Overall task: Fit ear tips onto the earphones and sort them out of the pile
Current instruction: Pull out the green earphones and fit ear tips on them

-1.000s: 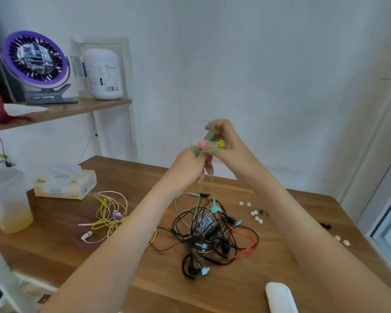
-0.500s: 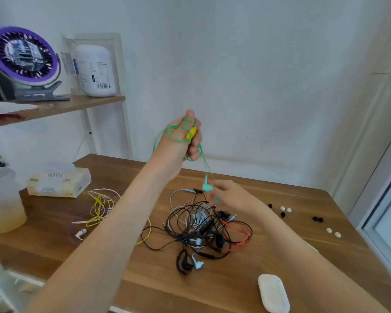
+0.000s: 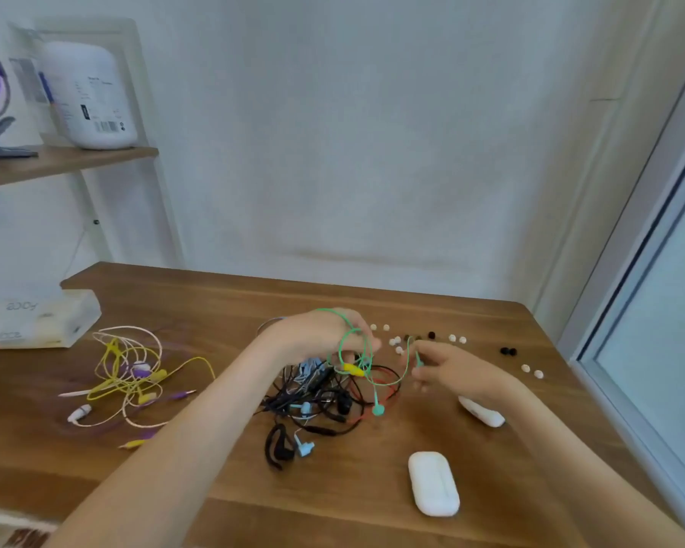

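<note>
Clearly, the sorting was only partly done: a loose bundle of yellow, white and purple earphones (image 3: 131, 373) lay apart at centre left, while the dark tangled pile (image 3: 317, 401) sat mid-frame. The left hand (image 3: 321, 336) gripped the thin, rubbery green earphones (image 3: 378, 409), looped round its fingers above the pile. The right hand (image 3: 455, 371) pinched one bud beside small rounded ear tips (image 3: 393, 342), white and black, scattered on the smooth wooden table (image 3: 214, 302).

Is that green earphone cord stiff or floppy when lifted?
Probably floppy: the green cord droops in loose loops round the left hand, and its earbud hangs down by the black tangle. Likely light too: the right hand holds a strand with just a fingertip pinch.
</note>
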### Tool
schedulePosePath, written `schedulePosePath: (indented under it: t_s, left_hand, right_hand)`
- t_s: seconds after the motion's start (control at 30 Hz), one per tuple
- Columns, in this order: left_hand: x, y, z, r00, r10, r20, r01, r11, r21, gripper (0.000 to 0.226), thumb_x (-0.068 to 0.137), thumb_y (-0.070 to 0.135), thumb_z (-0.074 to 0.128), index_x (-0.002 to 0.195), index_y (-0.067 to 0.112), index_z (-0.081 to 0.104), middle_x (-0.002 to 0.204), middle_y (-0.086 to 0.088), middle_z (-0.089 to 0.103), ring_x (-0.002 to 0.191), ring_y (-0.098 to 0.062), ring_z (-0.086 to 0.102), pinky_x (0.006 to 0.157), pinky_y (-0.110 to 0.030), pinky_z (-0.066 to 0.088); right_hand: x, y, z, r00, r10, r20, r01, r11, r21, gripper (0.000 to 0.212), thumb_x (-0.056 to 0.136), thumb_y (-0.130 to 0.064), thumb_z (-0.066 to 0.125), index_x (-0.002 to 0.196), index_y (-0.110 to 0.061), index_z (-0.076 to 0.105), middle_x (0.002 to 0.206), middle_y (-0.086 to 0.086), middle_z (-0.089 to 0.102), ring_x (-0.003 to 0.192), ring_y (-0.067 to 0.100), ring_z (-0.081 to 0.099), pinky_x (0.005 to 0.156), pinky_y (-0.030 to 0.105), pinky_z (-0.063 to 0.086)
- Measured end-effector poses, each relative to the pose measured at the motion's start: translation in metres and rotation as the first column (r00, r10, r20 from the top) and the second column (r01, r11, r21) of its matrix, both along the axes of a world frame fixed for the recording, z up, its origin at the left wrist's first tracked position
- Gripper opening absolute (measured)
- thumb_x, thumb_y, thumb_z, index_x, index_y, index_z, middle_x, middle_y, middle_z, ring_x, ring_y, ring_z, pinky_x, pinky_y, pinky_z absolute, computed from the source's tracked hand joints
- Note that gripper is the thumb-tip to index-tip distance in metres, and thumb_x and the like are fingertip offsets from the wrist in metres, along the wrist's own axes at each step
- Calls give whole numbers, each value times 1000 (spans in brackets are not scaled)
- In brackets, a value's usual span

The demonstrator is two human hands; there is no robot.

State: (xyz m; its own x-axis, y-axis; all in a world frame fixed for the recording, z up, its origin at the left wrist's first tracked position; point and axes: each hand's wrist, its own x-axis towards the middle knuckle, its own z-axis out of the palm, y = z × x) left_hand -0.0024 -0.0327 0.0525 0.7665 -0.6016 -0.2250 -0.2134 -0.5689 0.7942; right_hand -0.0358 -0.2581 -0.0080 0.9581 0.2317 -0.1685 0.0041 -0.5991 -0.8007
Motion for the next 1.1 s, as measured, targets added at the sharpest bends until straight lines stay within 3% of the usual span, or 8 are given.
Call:
schedulePosePath:
  t_s: [0.17,0.37,0.47,0.53,0.6,0.8,0.93,1.1]
  left_hand:
    - [17,15,-23,958,-170,-231,231,936,267,45,94,8,56,138,12,45,136,-9,46,109,-16,48,100,-28,41]
    - [22,47,-10,928,-17,-372,23,1000,11,44,97,17,52,139,6,44,141,2,45,124,-13,53,97,-26,49]
    - [16,45,5,981,193,33,-195,969,154,32,101,34,44,103,9,65,106,-6,68,80,-10,67,72,-23,56]
    - [14,32,9,850,264,456,-395,892,219,37,101,37,40,83,12,60,81,-3,68,63,-11,58,60,-26,47]
    - [8,10,5,724,261,639,-433,892,126,33,100,40,42,83,16,55,77,3,61,67,-10,53,57,-26,37]
    - [15,-40,-52,972,41,233,-64,994,94,33,93,44,54,114,19,55,108,3,66,92,-12,64,79,-27,50]
    - [21,-48,-84,986,156,-53,-163,974,-160,27,101,30,46,106,7,59,81,-2,71,58,-11,60,55,-22,49]
    - [25,-47,-90,953,250,-169,-292,907,-304,24,103,22,41,110,9,60,81,-4,71,58,-13,61,56,-22,48]
  right_hand:
    - [-8,-5,-17,996,-85,7,86,995,-48,30,90,-18,63,108,-23,40,82,7,69,62,12,58,59,25,48]
    - [-4,-5,-15,990,-127,66,127,992,-2,9,92,-20,61,99,-17,56,70,-1,68,55,9,55,50,22,42]
    - [-1,-3,-15,992,-83,93,91,993,-80,14,98,-24,52,108,-24,62,70,-4,63,57,5,52,55,16,42]
    - [0,4,-16,992,-35,117,51,990,-132,20,98,-24,50,117,-28,57,72,-7,60,61,0,51,59,9,39]
    - [4,14,-18,989,-58,134,73,991,-111,26,94,-25,58,119,-25,50,74,-4,59,64,-1,51,64,14,39]
    - [17,30,-19,927,-212,309,226,974,-10,11,87,-16,63,85,-22,54,81,0,64,75,15,56,63,21,41]
    - [19,25,-31,909,-227,350,226,973,42,21,89,-8,60,90,-28,55,90,-6,64,82,5,59,69,10,44]
    - [26,18,-50,862,-293,413,292,954,67,30,95,-2,49,98,-30,58,99,-13,66,97,-2,60,82,6,41]
